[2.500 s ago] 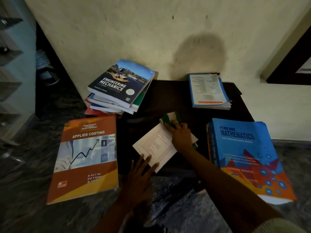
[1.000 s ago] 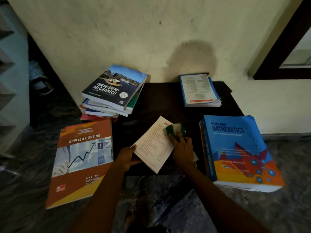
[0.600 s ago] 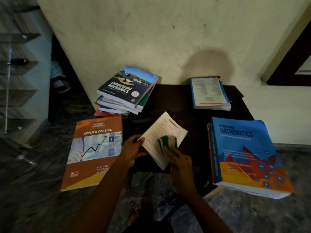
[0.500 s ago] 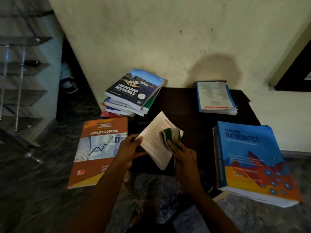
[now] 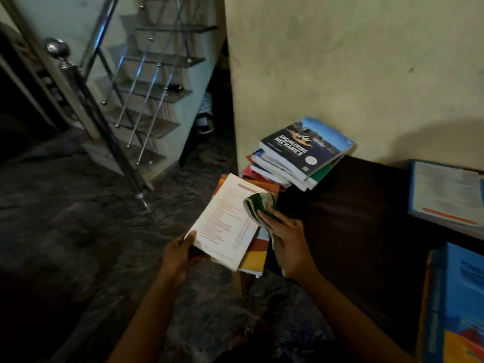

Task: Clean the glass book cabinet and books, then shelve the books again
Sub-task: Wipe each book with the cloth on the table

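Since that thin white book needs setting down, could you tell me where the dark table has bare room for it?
Bare room: the middle of the dark table, between the Engineering Mechanics stack at the far left, the blue-edged book at the far right and the blue book nearest right. Crowded: beside its left edge, where the orange book lies.

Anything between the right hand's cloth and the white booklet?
Nothing visible. The right hand holds the cloth directly against the booklet at its upper right edge. The left hand grips the booklet's lower left corner, clear of the printed page.
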